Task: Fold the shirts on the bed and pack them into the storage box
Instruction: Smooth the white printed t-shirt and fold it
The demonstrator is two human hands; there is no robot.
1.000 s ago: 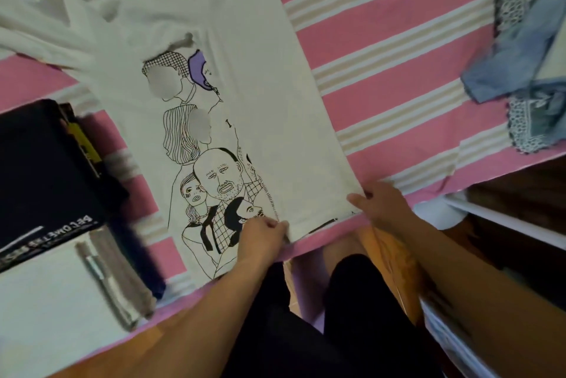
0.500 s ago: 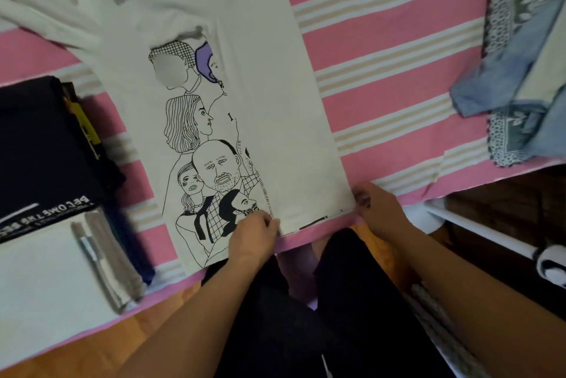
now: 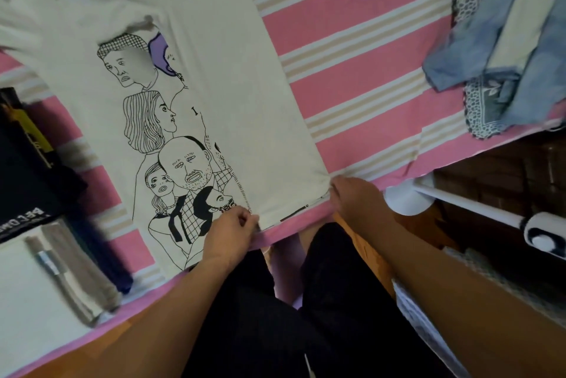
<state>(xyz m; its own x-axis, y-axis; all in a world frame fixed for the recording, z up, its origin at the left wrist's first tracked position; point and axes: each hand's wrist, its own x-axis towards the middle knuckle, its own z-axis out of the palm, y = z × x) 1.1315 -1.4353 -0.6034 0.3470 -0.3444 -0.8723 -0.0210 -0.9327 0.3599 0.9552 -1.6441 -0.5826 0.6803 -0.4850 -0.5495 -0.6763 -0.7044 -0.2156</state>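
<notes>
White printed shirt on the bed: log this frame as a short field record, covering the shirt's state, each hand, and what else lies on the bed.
shirt: white shirt with line-drawn faces, spread flat on the striped bedcover, hem at the near bed edge
left hand: left hand pinches the hem near the print
right hand: right hand grips the hem's right corner
fold status: bottom fold not yet made
left of shirt: folded dark clothes and a folded white item
right of shirt: unfolded blue and patterned clothes
storage box: not identifiable

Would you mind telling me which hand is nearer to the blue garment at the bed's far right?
Right. The right hand grips the white shirt's hem corner, closer to the blue garment; the left hand is further away.
</notes>
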